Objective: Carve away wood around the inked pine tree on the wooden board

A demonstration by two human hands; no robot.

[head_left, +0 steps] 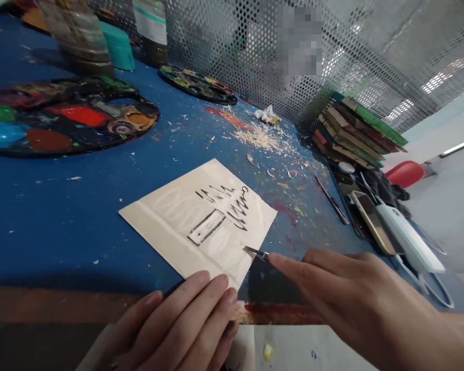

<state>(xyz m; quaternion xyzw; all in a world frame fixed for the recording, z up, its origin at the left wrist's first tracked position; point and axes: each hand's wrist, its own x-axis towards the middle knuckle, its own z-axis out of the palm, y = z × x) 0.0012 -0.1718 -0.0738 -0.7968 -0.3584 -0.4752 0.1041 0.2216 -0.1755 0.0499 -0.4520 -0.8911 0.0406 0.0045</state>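
A cream carving block [170, 221], thin and square, lies flat near the table's front edge. Black ink marks on it form a narrow rectangle and rows of wavy strokes, with pale carved grooves around them. My left hand [181, 322] is closed over its near corner, fingers together and pressing on the top; the thumb is partly hidden. My right hand [355, 288] grips a carving gouge [257, 252] with a thin metal tip. That tip touches the block's right part, while the handle is mostly hidden in my fingers.
Pale shavings [261, 138] are heaped beyond the block on the blue table [77, 221]. Paint palettes [81, 141] and jars [81, 41] stand left and behind. At right lie a pen [330, 200], a phone [375, 219], a white power bank [412, 237] and stacked boards [351, 131].
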